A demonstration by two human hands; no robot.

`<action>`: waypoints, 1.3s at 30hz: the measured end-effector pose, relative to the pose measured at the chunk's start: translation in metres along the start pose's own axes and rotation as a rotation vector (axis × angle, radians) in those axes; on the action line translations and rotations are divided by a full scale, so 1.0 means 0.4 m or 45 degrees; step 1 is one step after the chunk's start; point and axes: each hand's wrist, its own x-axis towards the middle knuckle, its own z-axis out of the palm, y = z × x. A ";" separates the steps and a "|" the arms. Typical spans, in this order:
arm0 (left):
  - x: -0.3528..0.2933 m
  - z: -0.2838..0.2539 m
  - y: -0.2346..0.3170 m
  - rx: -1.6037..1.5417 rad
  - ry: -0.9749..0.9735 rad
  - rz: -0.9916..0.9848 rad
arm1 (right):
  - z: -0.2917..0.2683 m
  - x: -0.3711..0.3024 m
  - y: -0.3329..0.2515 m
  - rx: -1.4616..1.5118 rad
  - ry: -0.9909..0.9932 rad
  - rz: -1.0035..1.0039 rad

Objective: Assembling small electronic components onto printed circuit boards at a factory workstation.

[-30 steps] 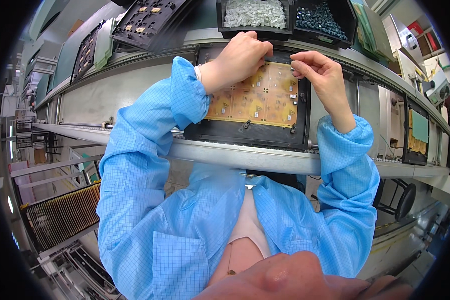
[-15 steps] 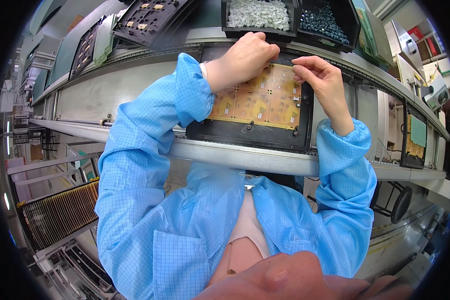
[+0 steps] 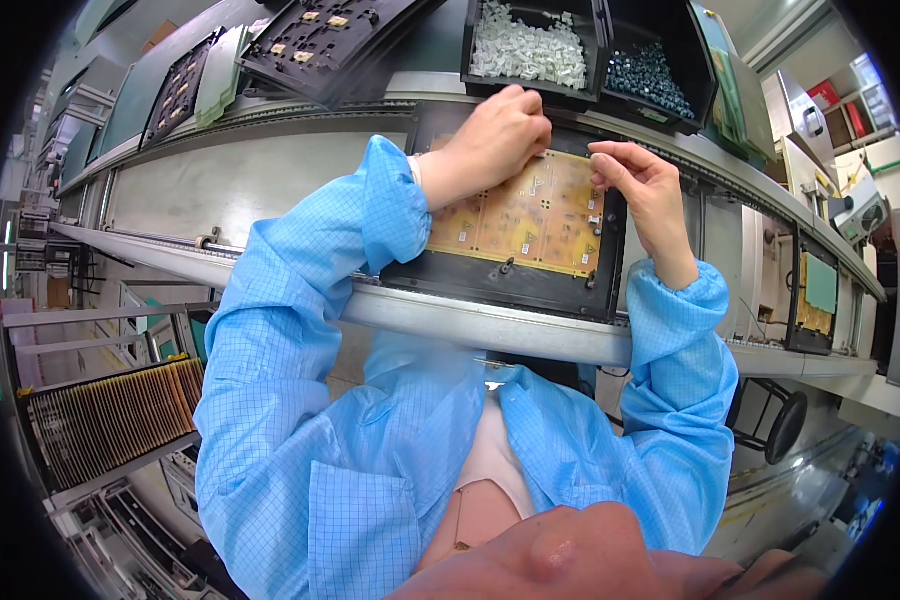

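Both hands are up on the yellow board (image 3: 525,215), which lies flat in a black carrier (image 3: 490,285) on the conveyor rail (image 3: 470,325), square to the person for easy reach. Left hand (image 3: 490,140) is curled at the board's far edge, just below the bin of white parts (image 3: 528,50). Right hand (image 3: 640,180) pinches at the far right corner, fingers narrow. Whether either holds a part, I cannot tell; the fingertips hide it.
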 end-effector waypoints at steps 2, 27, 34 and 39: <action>0.029 -0.027 -0.011 0.033 0.165 -0.002 | -0.012 -0.001 0.003 0.136 0.030 0.037; 0.159 -0.020 -0.110 0.080 0.292 -0.029 | 0.038 0.000 -0.056 -0.487 -0.040 0.272; 0.132 -0.055 -0.120 -0.251 0.449 -0.040 | 0.069 0.017 -0.025 -0.981 0.001 -0.247; 0.097 -0.125 -0.073 -0.531 0.489 -0.175 | 0.068 0.029 -0.019 -1.116 0.051 -0.261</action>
